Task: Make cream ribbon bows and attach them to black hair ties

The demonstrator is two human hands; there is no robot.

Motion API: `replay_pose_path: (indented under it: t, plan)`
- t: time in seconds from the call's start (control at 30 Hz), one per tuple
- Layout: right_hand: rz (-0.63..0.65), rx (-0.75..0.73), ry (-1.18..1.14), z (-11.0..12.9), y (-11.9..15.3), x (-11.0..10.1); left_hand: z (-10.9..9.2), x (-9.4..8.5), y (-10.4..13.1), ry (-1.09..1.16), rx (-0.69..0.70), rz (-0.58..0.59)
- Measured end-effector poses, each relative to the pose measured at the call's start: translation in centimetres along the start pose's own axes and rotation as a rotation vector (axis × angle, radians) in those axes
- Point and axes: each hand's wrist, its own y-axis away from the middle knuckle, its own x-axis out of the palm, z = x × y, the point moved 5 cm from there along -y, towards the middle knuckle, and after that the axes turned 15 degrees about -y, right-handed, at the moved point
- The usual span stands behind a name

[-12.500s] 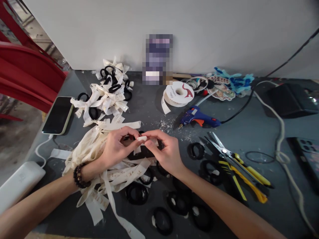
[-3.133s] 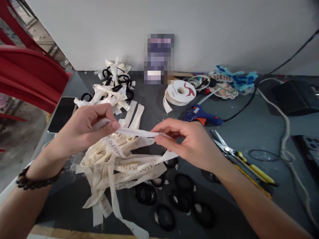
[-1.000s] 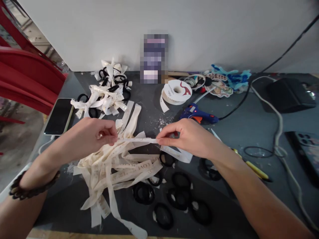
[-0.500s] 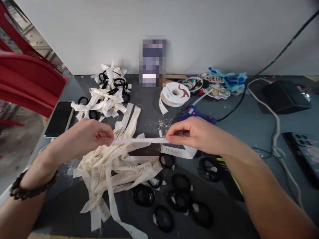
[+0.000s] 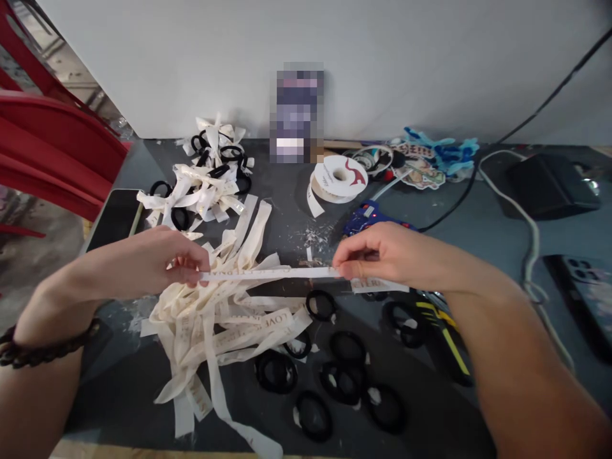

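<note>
Behind both hands rises a pale grey wall point(image 5: 191, 64), meeting a dark grey tabletop point(image 5: 473, 236); a red plastic chair point(image 5: 48, 146) shows beyond the left hand's outer side. In the head view, the left hand point(image 5: 167, 261) has thumb and fingers pinched on one end of a narrow white ribbon strip point(image 5: 272, 274) with printed letters. The right hand point(image 5: 377, 255) pinches it farther along, so it runs straight between them.

Just below the left hand and the strip spreads a tangled pile of cream printed ribbons point(image 5: 191, 319). Beyond the left hand are white ribbon bows with black elastic bands point(image 5: 201, 194) and a black-screened phone point(image 5: 112, 217), whose near end the left forearm hides.

Ahead of the right hand stands a white ribbon spool with a red mark point(image 5: 329, 172); closer, a blue glue gun point(image 5: 366, 213) is partly covered by that hand. Loose black round hair ties point(image 5: 262, 373) lie between the hands on the near side. A black tool handle with yellow stripes point(image 5: 447, 341) slips under the right forearm, which blocks the rest. Farther to the right hand's outer side are a pale cord point(image 5: 533, 242), a black boxy object point(image 5: 549, 185) and a dark phone with camera lenses point(image 5: 581, 287).
</note>
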Motion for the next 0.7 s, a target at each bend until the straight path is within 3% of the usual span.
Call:
replay_pose_path:
  t: [0.1, 0.17, 0.33, 0.5, 0.7]
  plan:
    - [-0.027, -0.028, 0.06, 0.2, -0.1, 0.1, 0.3, 0.6, 0.2, 0.031, 0.056, 0.095]
    - [-0.032, -0.029, 0.07, 0.2, -0.2, 0.2, 0.6, 0.6, 0.3, 0.02, 0.046, 0.088]
    - [-0.05, -0.023, 0.075, -0.2, -0.6, 0.3, 0.9, 0.0, -0.2, -0.13, -0.128, -0.021]
    - [-0.078, -0.031, 0.044, -0.3, -0.6, -0.1, 0.1, -1.0, -0.2, -0.288, -0.208, -0.25]
    - [-0.127, -0.069, 0.064, 0.2, 0.0, -0.7, 0.2, -0.9, -0.5, -0.206, -0.234, -0.229]
